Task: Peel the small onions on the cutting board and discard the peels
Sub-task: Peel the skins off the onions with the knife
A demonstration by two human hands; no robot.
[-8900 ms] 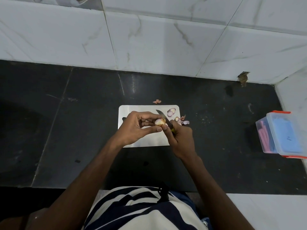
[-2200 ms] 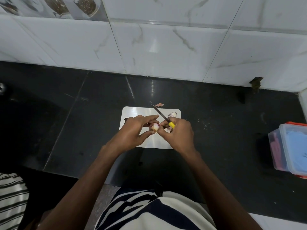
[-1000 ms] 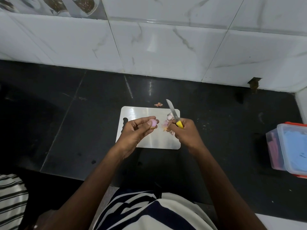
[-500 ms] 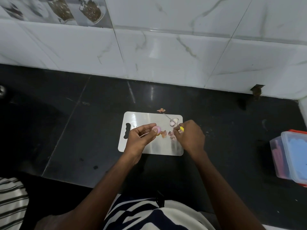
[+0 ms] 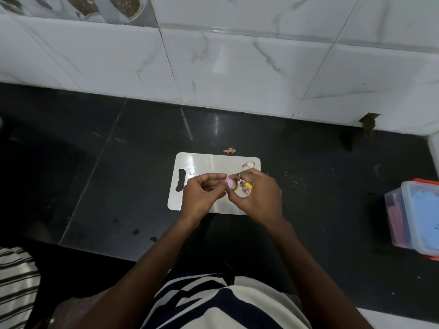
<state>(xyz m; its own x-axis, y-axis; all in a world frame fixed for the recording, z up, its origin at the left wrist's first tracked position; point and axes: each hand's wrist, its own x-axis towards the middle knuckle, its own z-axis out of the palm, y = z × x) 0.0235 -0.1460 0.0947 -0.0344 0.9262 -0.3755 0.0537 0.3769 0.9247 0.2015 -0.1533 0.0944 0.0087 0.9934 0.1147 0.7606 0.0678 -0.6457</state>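
Onion (image 5: 230,183) sits pinched in the left hand (image 5: 202,195) above the cutting board (image 5: 202,162), freeing the right hand (image 5: 257,198), closed around a yellow-handled knife (image 5: 248,185), to strip skin.

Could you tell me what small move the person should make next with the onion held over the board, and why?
Probably pull the last bit of skin off with the right hand. The left hand pinches a small onion that looks pink and mostly bare, with a brownish scrap at its lower end; the right fingertips, also holding the yellow-handled knife, meet it there above the cutting board.
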